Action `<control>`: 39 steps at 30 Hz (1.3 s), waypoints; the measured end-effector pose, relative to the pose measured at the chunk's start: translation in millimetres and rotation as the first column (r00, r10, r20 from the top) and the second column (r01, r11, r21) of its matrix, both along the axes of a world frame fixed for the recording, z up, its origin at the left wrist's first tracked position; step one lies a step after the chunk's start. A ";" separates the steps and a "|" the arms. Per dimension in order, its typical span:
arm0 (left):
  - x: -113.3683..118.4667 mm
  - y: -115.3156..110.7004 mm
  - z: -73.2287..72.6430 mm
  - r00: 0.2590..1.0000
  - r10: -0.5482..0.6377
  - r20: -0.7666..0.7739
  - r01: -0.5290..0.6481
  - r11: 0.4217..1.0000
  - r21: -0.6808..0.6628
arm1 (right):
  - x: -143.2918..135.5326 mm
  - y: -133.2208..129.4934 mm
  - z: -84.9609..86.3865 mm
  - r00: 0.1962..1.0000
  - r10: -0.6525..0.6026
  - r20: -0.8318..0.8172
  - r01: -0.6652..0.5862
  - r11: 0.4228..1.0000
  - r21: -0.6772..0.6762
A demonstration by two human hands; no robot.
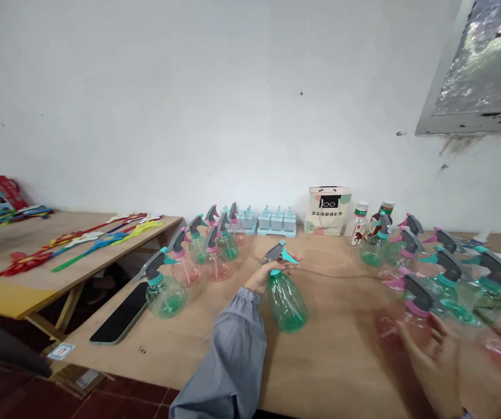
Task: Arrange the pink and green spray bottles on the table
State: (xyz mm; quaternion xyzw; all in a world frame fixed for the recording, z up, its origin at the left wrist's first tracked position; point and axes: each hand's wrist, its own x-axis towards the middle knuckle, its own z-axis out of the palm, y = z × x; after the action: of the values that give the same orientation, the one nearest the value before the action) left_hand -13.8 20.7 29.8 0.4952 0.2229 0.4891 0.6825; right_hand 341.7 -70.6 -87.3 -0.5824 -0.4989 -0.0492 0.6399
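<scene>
My left hand is closed around the neck of a green spray bottle with a grey and turquoise head, tilted over the middle of the table. At the right, my right hand, slightly blurred, has its fingers on a pink spray bottle with a grey and pink head. More green and pink spray bottles stand close behind and beside that one, among them a green bottle. On the left another group of bottles stands, with a green bottle nearest the front.
A black phone lies at the left of the table. Along the wall are light blue molds, a paper bag and two capped bottles. A second table holds colourful flower-shaped sticks.
</scene>
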 end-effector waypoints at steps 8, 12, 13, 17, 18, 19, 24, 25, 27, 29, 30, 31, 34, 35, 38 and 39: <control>4.1 5.4 2.3 1.000 0.016 0.013 -0.016 1.000 -0.019 | -72.3 70.7 15.7 0.981 0.182 0.070 -0.183 0.983 0.011; 8.5 11.9 -0.8 0.998 0.043 0.038 -0.038 0.991 -0.130 | -90.5 89.6 12.8 0.976 0.207 0.064 -0.208 0.978 0.014; 9.2 13.0 -1.6 0.998 0.041 0.038 -0.035 0.989 -0.146 | -93.1 91.6 11.6 0.975 0.212 0.067 -0.213 0.977 0.018; 10.7 14.3 -3.6 0.999 0.039 0.013 -0.038 0.993 -0.110 | -95.6 93.7 6.6 0.972 0.221 0.078 -0.225 0.974 0.040; 11.3 14.4 -3.8 0.999 0.047 0.014 -0.046 0.993 -0.105 | -95.0 93.3 5.7 0.970 0.229 0.082 -0.233 0.972 0.042; 12.2 14.6 -4.0 0.998 0.058 0.019 -0.056 0.993 -0.108 | -94.3 92.7 5.0 0.968 0.237 0.084 -0.241 0.970 0.044; 18.4 14.1 -2.8 0.996 0.075 0.036 -0.069 0.987 -0.146 | -92.8 88.5 4.7 0.964 0.256 0.074 -0.259 0.965 0.040; 19.4 13.5 -2.4 0.997 0.067 0.027 -0.062 0.989 -0.132 | -92.9 87.6 5.0 0.963 0.259 0.075 -0.262 0.964 0.035; 21.1 12.5 -1.7 0.998 0.052 0.020 -0.049 0.993 -0.106 | -93.0 85.9 5.6 0.961 0.264 0.080 -0.267 0.963 0.027; 22.1 11.7 -1.5 0.997 0.059 0.042 -0.055 0.994 -0.095 | -92.6 84.3 6.0 0.960 0.267 0.079 -0.269 0.963 0.023; 22.4 11.4 -1.5 0.996 0.072 0.060 -0.066 0.993 -0.099 | -92.3 83.5 6.0 0.960 0.270 0.077 -0.273 0.962 0.022; 22.6 10.9 -1.4 0.993 0.086 0.077 -0.077 0.991 -0.105 | -91.8 82.8 6.1 0.958 0.276 0.075 -0.278 0.960 0.020; 22.3 7.6 -0.1 0.991 0.110 0.080 -0.102 0.991 -0.092 | -90.0 81.3 6.0 0.954 0.293 0.067 -0.295 0.955 0.013; 22.1 5.9 0.7 0.991 0.113 0.066 -0.108 0.991 -0.074 | -89.5 80.9 6.1 0.953 0.297 0.066 -0.298 0.955 0.009; 21.6 1.4 2.0 0.994 0.113 0.013 -0.113 0.993 -0.019 | -88.9 79.9 6.6 0.952 0.300 0.063 -0.301 0.954 0.001; 21.7 1.0 1.6 0.994 0.110 0.003 -0.110 0.994 -0.017 | -89.0 79.5 6.8 0.951 0.303 0.062 -0.303 0.953 -0.004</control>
State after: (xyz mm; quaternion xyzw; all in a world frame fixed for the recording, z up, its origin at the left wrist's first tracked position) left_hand 7.8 21.6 31.3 0.4756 0.2524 0.5251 0.6591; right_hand 252.7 8.9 -80.5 -0.4953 -0.6017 0.0301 0.6258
